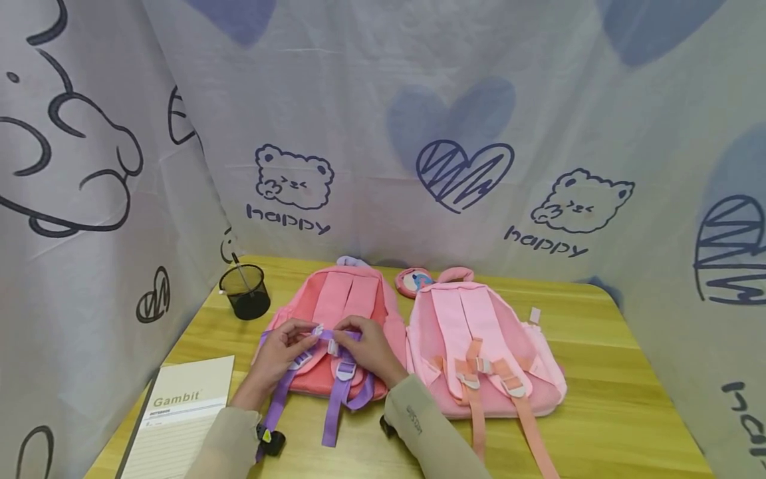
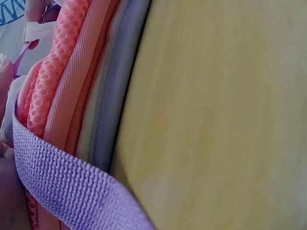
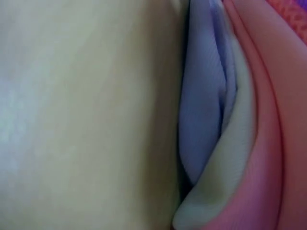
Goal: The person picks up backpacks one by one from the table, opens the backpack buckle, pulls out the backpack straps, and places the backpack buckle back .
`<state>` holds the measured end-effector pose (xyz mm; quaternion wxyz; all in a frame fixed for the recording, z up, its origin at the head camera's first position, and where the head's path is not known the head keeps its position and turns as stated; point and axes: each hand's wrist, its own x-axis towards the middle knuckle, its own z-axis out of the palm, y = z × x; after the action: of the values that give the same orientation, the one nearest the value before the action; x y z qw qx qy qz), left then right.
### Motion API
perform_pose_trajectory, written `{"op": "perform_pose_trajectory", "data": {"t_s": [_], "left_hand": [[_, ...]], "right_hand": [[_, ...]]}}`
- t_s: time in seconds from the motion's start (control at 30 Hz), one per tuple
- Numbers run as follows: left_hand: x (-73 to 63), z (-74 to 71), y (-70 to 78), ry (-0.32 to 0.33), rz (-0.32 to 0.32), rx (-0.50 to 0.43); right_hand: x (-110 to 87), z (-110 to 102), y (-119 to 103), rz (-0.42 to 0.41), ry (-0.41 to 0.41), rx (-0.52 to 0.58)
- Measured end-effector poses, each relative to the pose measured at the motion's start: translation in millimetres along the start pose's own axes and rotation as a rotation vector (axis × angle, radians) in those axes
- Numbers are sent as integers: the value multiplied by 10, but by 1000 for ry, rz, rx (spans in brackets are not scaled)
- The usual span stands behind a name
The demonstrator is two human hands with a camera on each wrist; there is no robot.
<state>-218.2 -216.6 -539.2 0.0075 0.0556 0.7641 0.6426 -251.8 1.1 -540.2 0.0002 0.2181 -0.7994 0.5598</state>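
A coral-pink backpack (image 1: 350, 293) lies on the table with its shoulder straps facing up. Over its lower half, my left hand (image 1: 278, 356) pinches a small white buckle piece (image 1: 318, 330) between thumb and fingers. Close beside it, my right hand (image 1: 374, 346) pinches the purple chest strap (image 1: 347, 335), and a second white buckle piece (image 1: 332, 346) hangs near its fingertips. The two buckle pieces are apart. The left wrist view shows a white buckle piece (image 2: 39, 31) and a broad purple webbing strap (image 2: 72, 187) across the bag's edge. Neither hand's grip shows in the right wrist view.
A lighter pink backpack (image 1: 461, 306) with orange straps lies to the right, a round pink pouch (image 1: 413, 283) behind it. A black mesh pen cup (image 1: 247, 293) stands at back left, and a notebook (image 1: 179, 412) lies at front left. Printed curtains (image 1: 371, 133) surround the table.
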Motion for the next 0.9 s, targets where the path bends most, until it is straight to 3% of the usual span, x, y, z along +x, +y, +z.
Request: {"op": "perform_pose_trajectory", "data": {"t_s": [0.3, 0.9], "left_hand": [[16, -6, -21, -24, 6, -4], [25, 6, -58, -44, 20, -19]], "right_hand": [[15, -1, -43, 21, -17, 57], [62, 86, -33, 41, -34, 71]]}}
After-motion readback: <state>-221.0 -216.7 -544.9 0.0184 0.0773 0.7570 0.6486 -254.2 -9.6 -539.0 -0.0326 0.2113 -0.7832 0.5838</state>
